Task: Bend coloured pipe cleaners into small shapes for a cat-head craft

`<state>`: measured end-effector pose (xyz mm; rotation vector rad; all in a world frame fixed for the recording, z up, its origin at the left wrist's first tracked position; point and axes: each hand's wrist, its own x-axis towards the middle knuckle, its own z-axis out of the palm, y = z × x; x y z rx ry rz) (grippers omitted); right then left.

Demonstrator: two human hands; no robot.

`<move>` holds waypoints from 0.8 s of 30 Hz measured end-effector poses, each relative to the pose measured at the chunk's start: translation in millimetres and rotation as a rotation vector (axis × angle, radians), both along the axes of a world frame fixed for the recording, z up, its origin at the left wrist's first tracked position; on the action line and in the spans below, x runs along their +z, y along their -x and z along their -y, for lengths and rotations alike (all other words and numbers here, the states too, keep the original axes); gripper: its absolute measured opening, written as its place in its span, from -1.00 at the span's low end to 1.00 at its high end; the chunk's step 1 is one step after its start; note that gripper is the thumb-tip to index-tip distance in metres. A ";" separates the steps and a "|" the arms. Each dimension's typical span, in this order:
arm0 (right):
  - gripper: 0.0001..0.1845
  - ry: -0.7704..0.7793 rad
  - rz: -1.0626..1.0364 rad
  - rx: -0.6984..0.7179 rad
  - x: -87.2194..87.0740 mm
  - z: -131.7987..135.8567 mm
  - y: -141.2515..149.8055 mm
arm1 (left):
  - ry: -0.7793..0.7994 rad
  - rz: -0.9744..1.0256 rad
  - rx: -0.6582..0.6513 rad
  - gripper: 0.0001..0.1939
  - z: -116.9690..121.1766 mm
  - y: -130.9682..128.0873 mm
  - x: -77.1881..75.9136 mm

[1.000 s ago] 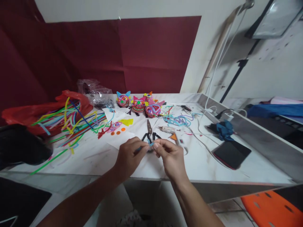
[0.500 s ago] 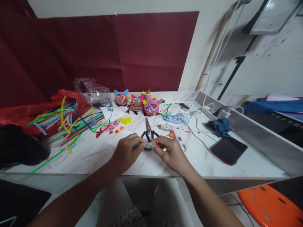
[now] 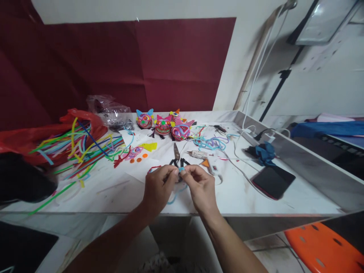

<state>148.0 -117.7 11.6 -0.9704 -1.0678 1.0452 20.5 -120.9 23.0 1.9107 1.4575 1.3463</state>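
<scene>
My left hand [image 3: 159, 186] and my right hand [image 3: 201, 185] meet low over the front of the table, fingertips close together. Between them they pinch a small coiled bit of light blue pipe cleaner [image 3: 181, 170]. A loose light blue length curves below the fingers to the tabletop. Partly hidden behind my hands, black-handled scissors [image 3: 176, 151] lie with blades pointing away from me. A white hot glue gun [image 3: 212, 167] rests just past my right hand. Beyond my left hand are orange discs [image 3: 139, 160] and a pink coiled piece [image 3: 135, 152] with red strands.
Several colourful animal-head ornaments [image 3: 163, 125] stand at the back. Loose pipe cleaners [image 3: 82, 148] spill from a red plastic bag [image 3: 98, 127] at left. Blue strands [image 3: 209, 143], white cables, a black phone-like slab [image 3: 273, 182] and an orange stool [image 3: 324, 242] are on the right.
My hands have drawn closer together and tilted more upright around the blue pipe cleaner. A light blue length now shows below the fingers, and a red strand shows beside my left hand.
</scene>
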 end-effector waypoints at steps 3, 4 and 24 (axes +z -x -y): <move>-0.80 0.013 -0.082 -0.034 -3.0 1.4 7.9 | 0.070 0.138 0.027 -0.76 0.5 -7.4 -4.5; -0.81 0.012 -0.110 -0.051 -4.3 1.6 11.4 | 0.088 0.181 0.035 -0.76 0.6 -10.0 -5.7; -0.80 -0.575 0.822 0.004 7.4 -13.5 -30.2 | -0.591 -0.555 -0.029 -0.77 -16.3 13.7 -7.8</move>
